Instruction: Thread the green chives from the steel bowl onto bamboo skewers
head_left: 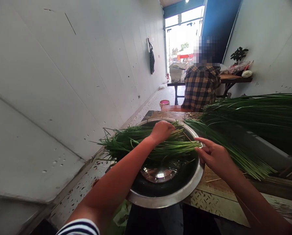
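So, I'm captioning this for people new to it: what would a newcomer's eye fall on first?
Probably the shiny metal basin near the centre, with long green stalks lying across it and spilling past its left rim. At its right rim, the right hand pinches a bunch by the pale ends, while the left hand is over the basin. Next, perhaps, the big heap of greens at the right and the plaid shirt of a person farther back.

You're in a small shop or eatery, can't tell which: bright doorway [181,34] far, red canopy [185,56] outside, speckled floor [81,191] left, steel basin [158,202] of long greens [126,140] near you.
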A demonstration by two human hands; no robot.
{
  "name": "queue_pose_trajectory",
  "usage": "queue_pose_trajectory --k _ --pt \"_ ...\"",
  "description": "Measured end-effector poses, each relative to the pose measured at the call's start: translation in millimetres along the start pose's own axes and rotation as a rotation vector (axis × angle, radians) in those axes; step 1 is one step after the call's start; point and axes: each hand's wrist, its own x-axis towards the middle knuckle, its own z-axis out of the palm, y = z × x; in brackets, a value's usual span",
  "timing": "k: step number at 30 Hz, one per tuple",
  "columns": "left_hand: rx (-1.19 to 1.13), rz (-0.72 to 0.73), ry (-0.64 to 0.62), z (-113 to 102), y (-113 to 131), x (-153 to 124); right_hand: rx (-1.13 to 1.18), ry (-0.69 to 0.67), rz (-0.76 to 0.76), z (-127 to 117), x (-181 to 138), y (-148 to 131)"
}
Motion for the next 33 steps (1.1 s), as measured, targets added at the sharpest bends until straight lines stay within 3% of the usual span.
queue_pose_trajectory --k 5,12,16,19,25,29,33 --pt "0.239 -0.066 -0.071 15.8 -8.6 6.5 -0.010 0.002 -0.001 0.5 0.4 1.4" --pt "0.255 -0.023 0.010 20.8 0.3 2.7 0.009 0.002 -0.013 1.3 0.9 -0.2" --pt "0.273 -0.027 -0.059 22.2 6.3 2.8 0.011 -0.002 -0.026 2.0 1.1 2.7" --pt "0.133 -0.092 -0.086 17.5 8.9 1.2 0.017 -0.002 -0.011 1.9 0.4 2.2" --pt "-0.337 -0.150 0.056 12.9 -0.2 -4.3 0.007 0.002 0.000 1.9 0.9 -0.5" --pt "-0.654 -0.159 -0.032 17.6 0.8 -6.7 0.007 0.009 0.009 2.1 1.2 -0.3" --pt "-0.798 -0.181 -0.076 16.8 10.4 -9.1 0.019 0.014 0.002 2.7 0.6 1.5"
